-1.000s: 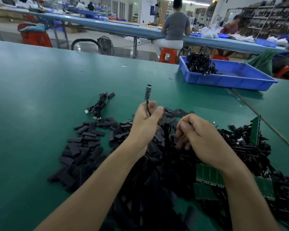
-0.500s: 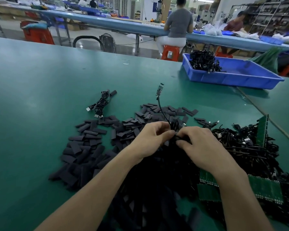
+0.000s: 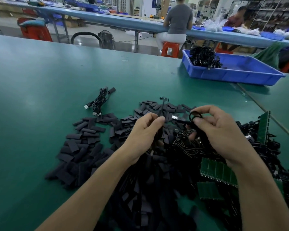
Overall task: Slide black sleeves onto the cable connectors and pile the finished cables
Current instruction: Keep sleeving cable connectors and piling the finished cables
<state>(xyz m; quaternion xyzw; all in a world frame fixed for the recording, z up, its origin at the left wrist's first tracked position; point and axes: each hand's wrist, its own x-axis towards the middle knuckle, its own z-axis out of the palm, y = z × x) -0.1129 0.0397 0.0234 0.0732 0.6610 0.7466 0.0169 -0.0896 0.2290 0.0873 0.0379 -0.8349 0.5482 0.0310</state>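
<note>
Fingers (image 3: 158, 120) of the left hand (image 3: 140, 132) pinched a thin black cable (image 3: 162, 107) above the green desk (image 3: 40, 97); right hand (image 3: 220, 132) clamped its coil (image 3: 190, 121), silver plug (image 3: 174, 117) bare. Sleeving seemingly pending: next needs a flat black sleeve (image 3: 90, 129).

The connector (image 3: 163, 98) at 12 o'clock of the left grip (image 3: 144, 130) is blurred and too small to show whether a sleeve is fitted; the cable (image 3: 183, 120) below that pinch is hidden behind the palm. The right grip (image 3: 215, 130) and forearm cover part of the cable heap (image 3: 264, 147) and the green boards (image 3: 217, 170) at 4 o'clock. At 6 o'clock the black sleeves (image 3: 83, 147) merge into a dark, unresolved mass cut by the bottom edge; the right edge cuts the cable heap.
</note>
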